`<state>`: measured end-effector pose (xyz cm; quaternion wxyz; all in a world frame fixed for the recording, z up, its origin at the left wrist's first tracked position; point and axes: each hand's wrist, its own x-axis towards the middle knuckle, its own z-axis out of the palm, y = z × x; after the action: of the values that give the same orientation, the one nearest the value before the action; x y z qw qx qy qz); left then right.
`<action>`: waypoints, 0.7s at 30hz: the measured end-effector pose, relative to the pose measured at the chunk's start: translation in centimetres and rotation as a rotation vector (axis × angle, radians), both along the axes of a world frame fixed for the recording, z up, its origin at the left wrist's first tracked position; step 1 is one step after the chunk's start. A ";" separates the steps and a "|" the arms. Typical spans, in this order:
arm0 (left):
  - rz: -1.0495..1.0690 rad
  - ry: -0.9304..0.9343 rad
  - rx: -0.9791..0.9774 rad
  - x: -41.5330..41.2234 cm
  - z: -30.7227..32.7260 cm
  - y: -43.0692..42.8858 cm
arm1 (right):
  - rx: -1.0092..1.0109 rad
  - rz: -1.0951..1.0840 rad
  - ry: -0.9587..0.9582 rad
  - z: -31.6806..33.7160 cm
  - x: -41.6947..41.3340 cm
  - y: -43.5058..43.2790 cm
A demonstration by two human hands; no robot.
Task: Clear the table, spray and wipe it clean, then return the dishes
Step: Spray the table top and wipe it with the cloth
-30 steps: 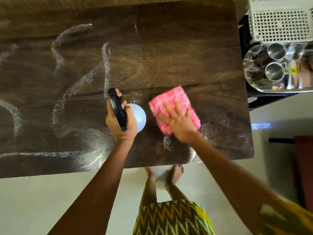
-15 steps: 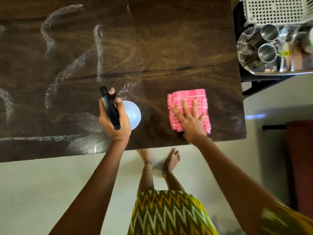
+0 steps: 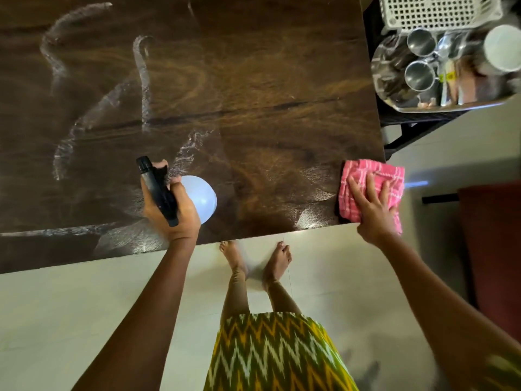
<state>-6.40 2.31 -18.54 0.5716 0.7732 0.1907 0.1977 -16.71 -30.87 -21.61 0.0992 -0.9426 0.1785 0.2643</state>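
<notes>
The bench (image 3: 267, 80) is cleared but streaky: flat right hand (image 3: 372, 210) presses cloth (image 3: 375, 170) at its near-right corner, left hand (image 3: 174, 213) grips sprayer (image 3: 201, 198), dishes (image 3: 420, 74) unreturned.

A home dining spot. Dark wooden table (image 3: 253, 80), pale tiled floor (image 3: 70, 320). Far right, steel cups (image 3: 419, 76) on a tray (image 3: 451, 107).
</notes>
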 end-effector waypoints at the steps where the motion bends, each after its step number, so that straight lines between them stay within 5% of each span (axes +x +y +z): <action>1: -0.007 -0.013 0.002 0.1 -0.2 0.2 | -0.001 -0.016 0.000 -0.1 1.3 1.2; 7: -0.043 -0.028 -0.021 0.1 0.5 -0.1 | 0.188 0.439 -0.079 -1.0 -2.6 7.8; 14: -0.048 -0.034 -0.042 0.1 0.2 -0.3 | 0.037 0.076 -0.038 -0.4 -2.7 -1.9; 18: -0.063 -0.049 -0.010 0.1 0.2 -0.4 | 0.021 0.100 -0.039 -0.4 5.6 0.5; 21: -0.045 -0.033 -0.044 0.2 0.7 -0.5 | 0.031 0.325 -0.052 -0.1 8.2 6.9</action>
<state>-6.19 1.78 -17.86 0.5957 0.7613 0.1683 0.1932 -8.56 -23.99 -21.72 0.0743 -0.9639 0.0171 0.2552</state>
